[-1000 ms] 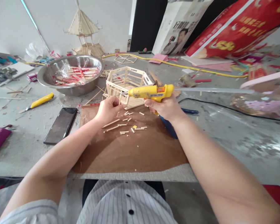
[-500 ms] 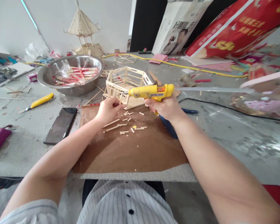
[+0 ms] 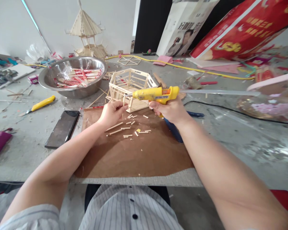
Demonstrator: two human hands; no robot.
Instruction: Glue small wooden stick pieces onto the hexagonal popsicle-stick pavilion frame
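Observation:
My right hand (image 3: pixel 169 110) is wrapped round a yellow hot glue gun (image 3: pixel 156 94), with a clear glue stick (image 3: pixel 220 92) jutting from its back. Its nozzle points left, at the top of a short wooden stick (image 3: pixel 124 99) pinched upright in my left hand (image 3: pixel 114 111). Just behind both hands stands a many-sided wooden stick frame (image 3: pixel 132 81). Several cut stick pieces (image 3: pixel 127 128) lie in front of it on a brown sheet (image 3: pixel 139 156).
A steel bowl (image 3: pixel 73 91) of wrapped sticks stands at the left, near a phone (image 3: pixel 62 129) and a yellow utility knife (image 3: pixel 42 103). A stick pagoda (image 3: pixel 85 27) rises behind. Blue-handled pliers (image 3: pixel 174 129) lie under my right forearm; a black cord (image 3: pixel 230 111) runs right.
My left hand has shifted slightly, and the short stick stands a little higher at the nozzle. The glue gun has barely moved.

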